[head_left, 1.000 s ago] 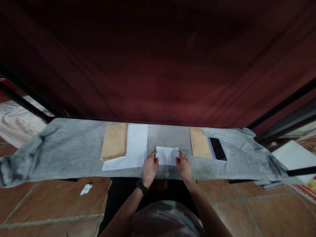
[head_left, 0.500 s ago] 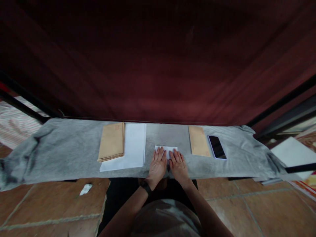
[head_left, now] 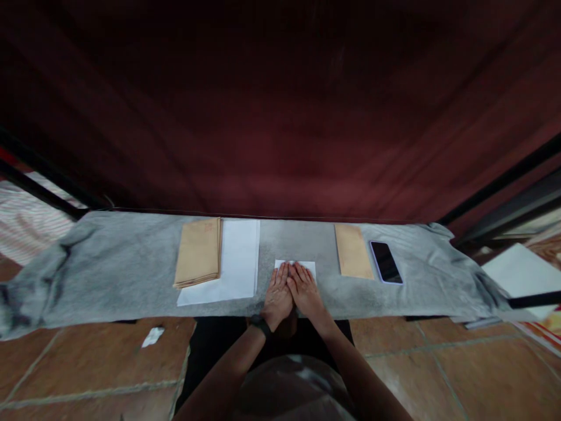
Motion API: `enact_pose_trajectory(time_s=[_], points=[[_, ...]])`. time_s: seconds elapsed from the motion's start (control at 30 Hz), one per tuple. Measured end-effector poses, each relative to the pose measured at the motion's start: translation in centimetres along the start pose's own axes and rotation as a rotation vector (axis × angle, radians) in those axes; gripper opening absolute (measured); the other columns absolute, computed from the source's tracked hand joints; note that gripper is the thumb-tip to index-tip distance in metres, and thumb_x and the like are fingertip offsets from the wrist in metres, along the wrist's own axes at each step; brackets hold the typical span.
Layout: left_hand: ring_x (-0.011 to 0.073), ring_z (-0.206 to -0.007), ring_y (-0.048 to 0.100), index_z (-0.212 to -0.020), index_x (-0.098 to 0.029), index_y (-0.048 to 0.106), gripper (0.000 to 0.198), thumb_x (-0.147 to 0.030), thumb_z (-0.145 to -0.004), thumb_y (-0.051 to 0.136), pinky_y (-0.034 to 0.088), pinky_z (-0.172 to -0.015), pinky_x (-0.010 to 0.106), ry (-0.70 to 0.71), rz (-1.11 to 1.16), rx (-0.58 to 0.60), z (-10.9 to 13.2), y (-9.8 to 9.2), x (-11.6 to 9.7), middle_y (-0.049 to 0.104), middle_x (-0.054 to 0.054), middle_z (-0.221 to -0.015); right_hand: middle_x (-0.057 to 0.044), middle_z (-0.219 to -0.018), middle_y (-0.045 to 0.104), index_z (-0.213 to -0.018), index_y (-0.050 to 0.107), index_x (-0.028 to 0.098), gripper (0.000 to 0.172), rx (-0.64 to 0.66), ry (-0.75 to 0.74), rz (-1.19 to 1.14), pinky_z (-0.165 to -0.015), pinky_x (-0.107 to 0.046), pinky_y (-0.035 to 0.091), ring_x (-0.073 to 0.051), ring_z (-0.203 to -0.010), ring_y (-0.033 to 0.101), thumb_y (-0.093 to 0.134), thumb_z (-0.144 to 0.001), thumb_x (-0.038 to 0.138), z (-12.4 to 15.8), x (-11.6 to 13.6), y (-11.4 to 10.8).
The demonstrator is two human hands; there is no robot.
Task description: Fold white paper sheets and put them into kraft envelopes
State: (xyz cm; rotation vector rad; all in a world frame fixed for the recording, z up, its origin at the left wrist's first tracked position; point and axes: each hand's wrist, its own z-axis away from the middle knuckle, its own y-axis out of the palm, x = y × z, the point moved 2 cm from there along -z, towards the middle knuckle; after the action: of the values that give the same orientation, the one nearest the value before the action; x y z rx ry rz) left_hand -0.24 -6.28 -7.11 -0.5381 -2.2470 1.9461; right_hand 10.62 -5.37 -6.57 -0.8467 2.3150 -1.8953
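Note:
A small folded white paper [head_left: 310,267] lies on the grey cloth in front of me, mostly covered by my hands. My left hand [head_left: 277,297] rests flat on its left part, fingers stretched out and pointing away from me. Close beside it, my right hand [head_left: 307,294] lies flat on the paper too, with the fingers of both hands meeting near the middle. To the left is a stack of brown envelopes [head_left: 198,251], lying partly on larger white sheets [head_left: 240,257]. A single brown envelope [head_left: 353,251] lies to the right of my hands.
A phone [head_left: 386,262] with a pale purple edge lies right of the single envelope. Grey cloth [head_left: 131,263] covers the narrow table, and a dark red surface [head_left: 280,146] rises behind it. A white scrap [head_left: 152,337] is on the tiled floor.
My right hand has slid left across the paper, up against my left hand, uncovering the paper's right end. My left hand has barely moved. The envelopes, sheets and phone are unchanged.

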Motion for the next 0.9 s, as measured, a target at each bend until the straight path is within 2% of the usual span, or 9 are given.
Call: enact_pose_trajectory(time_s=[0.27,0.43,0.6,0.67,0.73,0.83,0.9], points=[[0.0233,-0.15,0.025,-0.152,-0.007,0.035,0.057,-0.02,-0.097,0.032,0.023,-0.123,0.045,-0.093,0.059,-0.025,-0.5,0.2,0.4,0.035,0.014,-0.159,-0.014,-0.154,0.044,-0.151,0.04,0.017,0.05,-0.027,0.047,0.087,-0.116,-0.049,0.031,-0.026,-0.144,0.039,0.039,-0.102,0.026,1.3,-2.4,-0.4],[0.0255,-0.15,0.027,-0.153,-0.008,0.031,0.058,-0.025,-0.098,0.034,0.027,-0.121,0.047,-0.163,0.074,-0.071,-0.6,0.3,0.9,0.034,0.016,-0.159,-0.018,-0.154,0.043,-0.152,0.038,0.013,0.053,-0.038,0.062,0.135,-0.115,-0.049,0.031,-0.028,-0.143,0.039,0.038,-0.103,0.032,1.9,-3.5,-0.7],[0.0284,-0.15,0.026,-0.152,-0.003,0.032,0.06,-0.031,-0.099,0.037,0.025,-0.122,0.047,-0.201,0.025,-0.058,-0.4,0.2,0.9,0.03,0.02,-0.16,-0.02,-0.154,0.042,-0.153,0.036,0.011,0.055,-0.067,0.063,0.162,-0.115,-0.049,0.029,-0.029,-0.143,0.038,0.038,-0.103,0.035,2.5,-4.3,-0.5],[0.0296,-0.15,0.025,-0.151,-0.003,0.034,0.061,-0.035,-0.099,0.038,0.022,-0.123,0.049,-0.173,0.0,-0.052,-0.4,0.0,0.8,0.03,0.02,-0.16,-0.019,-0.155,0.042,-0.153,0.035,0.012,0.055,-0.08,0.056,0.18,-0.115,-0.049,0.029,-0.029,-0.142,0.039,0.038,-0.103,0.035,2.6,-4.5,-0.3],[0.0292,-0.151,0.024,-0.151,-0.007,0.037,0.058,-0.036,-0.1,0.039,0.019,-0.123,0.05,-0.088,-0.006,-0.038,-0.4,-0.4,0.8,0.032,0.017,-0.16,-0.019,-0.155,0.042,-0.152,0.036,0.011,0.055,-0.101,0.041,0.206,-0.115,-0.049,0.028,-0.029,-0.142,0.038,0.038,-0.103,0.035,2.7,-4.6,-0.1],[0.0252,-0.151,0.025,-0.15,-0.016,0.041,0.052,-0.036,-0.102,0.037,0.018,-0.124,0.048,0.074,0.018,-0.004,-0.4,-1.0,0.8,0.035,0.009,-0.16,-0.019,-0.154,0.042,-0.152,0.037,0.01,0.055,-0.133,0.023,0.227,-0.115,-0.049,0.028,-0.03,-0.142,0.039,0.036,-0.103,0.036,2.9,-4.7,0.2],[0.0232,-0.15,0.027,-0.15,-0.021,0.041,0.05,-0.035,-0.102,0.036,0.019,-0.124,0.047,0.128,0.033,0.012,-0.3,-1.3,0.9,0.037,0.006,-0.16,-0.02,-0.153,0.043,-0.151,0.038,0.01,0.055,-0.14,0.02,0.226,-0.115,-0.049,0.028,-0.03,-0.141,0.04,0.036,-0.103,0.036,2.8,-4.8,0.3]])
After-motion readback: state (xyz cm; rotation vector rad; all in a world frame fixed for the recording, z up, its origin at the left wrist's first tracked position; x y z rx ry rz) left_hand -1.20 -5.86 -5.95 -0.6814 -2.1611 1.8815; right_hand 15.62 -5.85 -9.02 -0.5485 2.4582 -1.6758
